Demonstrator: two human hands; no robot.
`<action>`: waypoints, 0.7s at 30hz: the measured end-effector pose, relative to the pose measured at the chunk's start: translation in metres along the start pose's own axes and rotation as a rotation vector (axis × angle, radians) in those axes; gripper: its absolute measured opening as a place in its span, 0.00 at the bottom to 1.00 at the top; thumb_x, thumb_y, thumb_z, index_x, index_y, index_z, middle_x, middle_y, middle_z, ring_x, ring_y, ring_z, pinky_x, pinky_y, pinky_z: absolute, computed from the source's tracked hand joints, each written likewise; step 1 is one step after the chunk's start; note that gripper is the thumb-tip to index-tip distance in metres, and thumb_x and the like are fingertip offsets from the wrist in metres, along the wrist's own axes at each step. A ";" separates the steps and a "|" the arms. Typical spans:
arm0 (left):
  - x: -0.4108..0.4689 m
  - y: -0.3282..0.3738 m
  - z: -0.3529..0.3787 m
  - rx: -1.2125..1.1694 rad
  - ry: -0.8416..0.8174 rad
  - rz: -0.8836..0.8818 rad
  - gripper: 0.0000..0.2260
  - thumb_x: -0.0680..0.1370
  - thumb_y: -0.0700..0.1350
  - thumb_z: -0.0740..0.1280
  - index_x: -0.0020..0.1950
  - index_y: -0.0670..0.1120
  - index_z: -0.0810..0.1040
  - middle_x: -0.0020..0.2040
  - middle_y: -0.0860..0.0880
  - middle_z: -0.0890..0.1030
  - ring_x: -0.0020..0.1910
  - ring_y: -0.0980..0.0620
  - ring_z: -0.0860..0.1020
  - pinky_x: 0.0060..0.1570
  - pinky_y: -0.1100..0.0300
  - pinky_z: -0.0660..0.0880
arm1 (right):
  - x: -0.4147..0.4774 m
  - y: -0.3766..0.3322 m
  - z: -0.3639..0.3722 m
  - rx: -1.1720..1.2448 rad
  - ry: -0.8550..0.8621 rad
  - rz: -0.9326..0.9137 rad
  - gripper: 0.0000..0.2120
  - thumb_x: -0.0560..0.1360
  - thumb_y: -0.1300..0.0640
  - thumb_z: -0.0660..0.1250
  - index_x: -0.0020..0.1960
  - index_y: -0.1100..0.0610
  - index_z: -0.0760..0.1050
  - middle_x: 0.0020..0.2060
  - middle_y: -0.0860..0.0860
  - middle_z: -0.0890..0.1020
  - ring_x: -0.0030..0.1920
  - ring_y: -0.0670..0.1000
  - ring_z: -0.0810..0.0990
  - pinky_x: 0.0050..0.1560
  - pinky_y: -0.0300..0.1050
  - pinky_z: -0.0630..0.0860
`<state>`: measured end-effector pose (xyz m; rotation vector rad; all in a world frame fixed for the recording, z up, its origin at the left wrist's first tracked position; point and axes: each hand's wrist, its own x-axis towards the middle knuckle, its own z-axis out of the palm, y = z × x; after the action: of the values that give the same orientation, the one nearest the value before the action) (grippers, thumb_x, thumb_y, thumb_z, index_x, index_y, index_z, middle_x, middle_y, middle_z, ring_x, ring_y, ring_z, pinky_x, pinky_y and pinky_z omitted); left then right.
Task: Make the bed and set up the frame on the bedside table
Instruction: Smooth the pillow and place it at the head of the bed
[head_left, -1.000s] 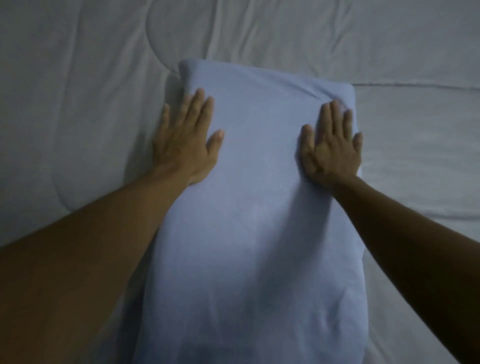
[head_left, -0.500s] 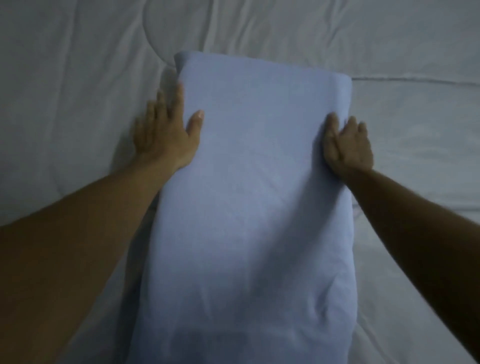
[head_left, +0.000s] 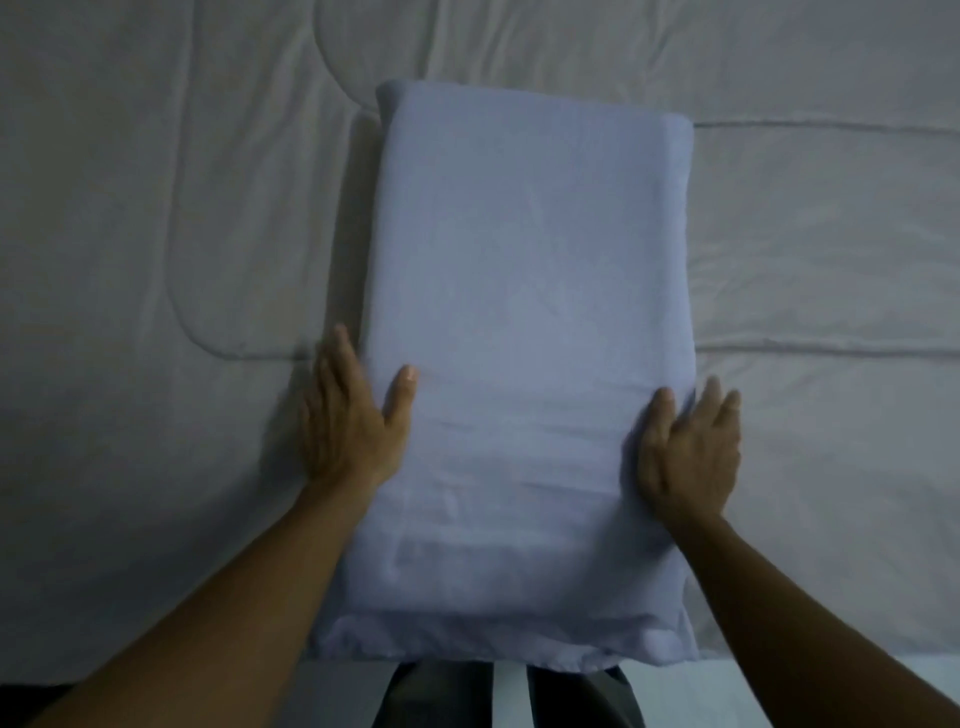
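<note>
- Here we are over the bed, and the pale blue pillow (head_left: 530, 364) lies lengthwise on the grey quilt (head_left: 156, 208), pointing straight away from the person.
- Its near short end sits right at the near edge of the bed, and its far end is out in the middle of the quilt.
- The left hand (head_left: 348, 421) is laid against the pillow's left long side, fingers straight and together beside the edge, thumb spread onto the top of the cover. It is flat and relaxed, gripping nothing.
- The right hand (head_left: 688, 452) mirrors it on the right long side. The thumb is on top and the fingers are stretched out along the edge, a little blurred, with nothing held.
- Both hands sit at about the same level, in the nearer half of the pillow, with the pillow between them.
- Soft creases run across the cover between the two hands, while the far half looks smooth.
- The quilt shows stitched seams, with a curved one to the left of the pillow and straight ones running off to the right.
- Below the pillow's near end, dark trousers (head_left: 441, 696) show, and a paler strip of bedding (head_left: 831, 691) runs along the bottom right.
</note>
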<state>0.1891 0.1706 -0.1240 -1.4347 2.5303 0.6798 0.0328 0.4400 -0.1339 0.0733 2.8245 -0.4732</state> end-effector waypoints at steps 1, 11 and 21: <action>0.000 -0.001 -0.003 -0.101 -0.065 -0.112 0.41 0.74 0.73 0.52 0.81 0.53 0.45 0.80 0.42 0.58 0.75 0.38 0.64 0.72 0.42 0.61 | 0.001 0.004 -0.005 0.093 -0.049 0.091 0.35 0.80 0.34 0.49 0.80 0.53 0.57 0.78 0.59 0.61 0.76 0.63 0.63 0.74 0.60 0.61; 0.031 0.014 -0.008 -1.018 -0.478 -0.395 0.44 0.61 0.74 0.70 0.70 0.50 0.75 0.66 0.53 0.78 0.66 0.52 0.76 0.72 0.51 0.66 | 0.016 -0.009 -0.015 0.560 -0.401 0.189 0.38 0.68 0.27 0.68 0.67 0.52 0.75 0.61 0.51 0.81 0.56 0.55 0.79 0.62 0.52 0.76; -0.015 0.032 -0.054 -1.052 -0.581 -0.406 0.18 0.74 0.57 0.69 0.54 0.45 0.83 0.47 0.44 0.87 0.41 0.48 0.85 0.47 0.55 0.79 | 0.020 -0.009 -0.049 0.813 -0.548 0.196 0.20 0.71 0.42 0.75 0.54 0.53 0.74 0.46 0.45 0.81 0.46 0.47 0.80 0.46 0.43 0.75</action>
<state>0.1744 0.1717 -0.0611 -1.5450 1.3519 2.1089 0.0003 0.4478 -0.0922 0.3187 1.9243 -1.3202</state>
